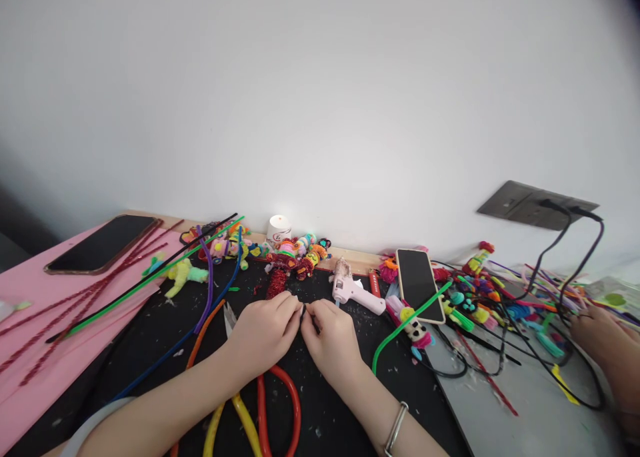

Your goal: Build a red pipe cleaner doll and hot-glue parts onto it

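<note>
My left hand (267,327) and my right hand (333,340) meet over the black mat, fingertips pinched together. Between them shows a small black piece (303,314), mostly hidden by the fingers; its kind is unclear. Under my left wrist lie scissors (229,318), metal blades pointing away. Red (294,394) and yellow (245,420) loops, which look like handles, show below my hands. Just beyond the fingers is a red tinsel piece (277,284). A pale pink glue gun (357,295) rests beyond my right hand. A bright green pipe cleaner (395,330) curves to its right.
Pink sheet (45,370) at left bears a phone (105,244) and pipe cleaners (85,304). Several fuzzy figures (310,257) and a paper cup (279,228) line the wall. Another phone (419,284), cables (543,350) and another person's hand (597,334) are at right.
</note>
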`<state>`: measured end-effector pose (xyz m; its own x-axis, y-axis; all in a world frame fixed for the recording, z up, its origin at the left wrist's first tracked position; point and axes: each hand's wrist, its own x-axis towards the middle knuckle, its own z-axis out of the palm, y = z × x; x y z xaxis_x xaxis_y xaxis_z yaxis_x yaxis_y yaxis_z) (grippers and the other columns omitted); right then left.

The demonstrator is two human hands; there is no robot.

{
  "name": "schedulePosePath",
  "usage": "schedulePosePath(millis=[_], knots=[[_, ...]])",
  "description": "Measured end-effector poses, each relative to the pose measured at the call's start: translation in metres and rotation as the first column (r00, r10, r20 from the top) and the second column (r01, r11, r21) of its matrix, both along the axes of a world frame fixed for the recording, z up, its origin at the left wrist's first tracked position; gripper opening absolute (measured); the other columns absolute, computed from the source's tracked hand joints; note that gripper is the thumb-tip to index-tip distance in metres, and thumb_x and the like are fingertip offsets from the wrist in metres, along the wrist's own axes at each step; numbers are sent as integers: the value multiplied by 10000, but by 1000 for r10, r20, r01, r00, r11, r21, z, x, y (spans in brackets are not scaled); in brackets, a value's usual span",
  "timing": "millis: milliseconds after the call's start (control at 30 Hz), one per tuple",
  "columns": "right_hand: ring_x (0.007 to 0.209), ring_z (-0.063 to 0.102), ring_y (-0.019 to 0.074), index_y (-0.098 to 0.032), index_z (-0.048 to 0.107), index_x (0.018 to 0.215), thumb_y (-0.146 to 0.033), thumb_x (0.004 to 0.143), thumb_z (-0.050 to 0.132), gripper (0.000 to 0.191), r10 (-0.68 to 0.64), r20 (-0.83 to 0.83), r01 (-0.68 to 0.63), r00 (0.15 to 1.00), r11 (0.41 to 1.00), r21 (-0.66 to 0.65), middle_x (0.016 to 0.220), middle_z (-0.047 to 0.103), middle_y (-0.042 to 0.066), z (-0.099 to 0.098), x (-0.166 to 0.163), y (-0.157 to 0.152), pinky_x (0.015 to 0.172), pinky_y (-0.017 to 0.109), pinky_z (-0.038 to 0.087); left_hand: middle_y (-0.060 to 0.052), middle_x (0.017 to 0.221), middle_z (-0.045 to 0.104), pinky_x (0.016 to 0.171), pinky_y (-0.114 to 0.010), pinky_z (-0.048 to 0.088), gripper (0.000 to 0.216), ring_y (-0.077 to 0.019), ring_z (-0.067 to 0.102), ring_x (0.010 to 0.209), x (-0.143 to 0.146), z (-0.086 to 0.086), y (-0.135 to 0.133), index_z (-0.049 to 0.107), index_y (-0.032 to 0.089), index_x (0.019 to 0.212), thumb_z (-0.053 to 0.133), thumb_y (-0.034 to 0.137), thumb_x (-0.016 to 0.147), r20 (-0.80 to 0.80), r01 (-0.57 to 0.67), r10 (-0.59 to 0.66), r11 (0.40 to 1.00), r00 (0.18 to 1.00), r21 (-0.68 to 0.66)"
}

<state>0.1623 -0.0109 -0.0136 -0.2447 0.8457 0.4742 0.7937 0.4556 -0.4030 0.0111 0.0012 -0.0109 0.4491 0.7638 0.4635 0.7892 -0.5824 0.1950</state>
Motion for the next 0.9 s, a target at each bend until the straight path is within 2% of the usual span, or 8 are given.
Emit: schedulePosePath(millis=[367, 667, 900], knots=[[571, 499, 126, -171, 579, 746, -142, 868, 437, 190, 6, -113, -7, 994, 1000, -10, 638, 546, 4, 4, 3, 1, 545, 224, 340, -60, 931, 692, 682, -273, 506, 241, -181, 672, 782, -5, 4, 4, 603, 166, 1054, 388, 210, 954, 107, 64, -59, 997, 992, -40], [610, 541, 134, -161, 606, 789, -133, 877, 436, 194, 32, -126, -34, 992, 999, -19, 674, 583, 19, 4, 4, 0, 579, 222, 372, -58, 895, 691, 615, -263, 500, 259, -190, 682, 771, -8, -1, 7, 615, 174, 1000, 361, 212, 964, -21, 49, -49, 999, 999, -7], [655, 576, 146, -152, 616, 814, -130, 885, 428, 202, 40, -74, -43, 996, 999, -28, 721, 606, 40, 4, 6, 0, 616, 227, 404, -61, 899, 693, 604, -265, 499, 252, -183, 676, 742, -8, 1, 7, 612, 170, 1008, 367, 205, 959, -37, 73, -72, 997, 997, 24]])
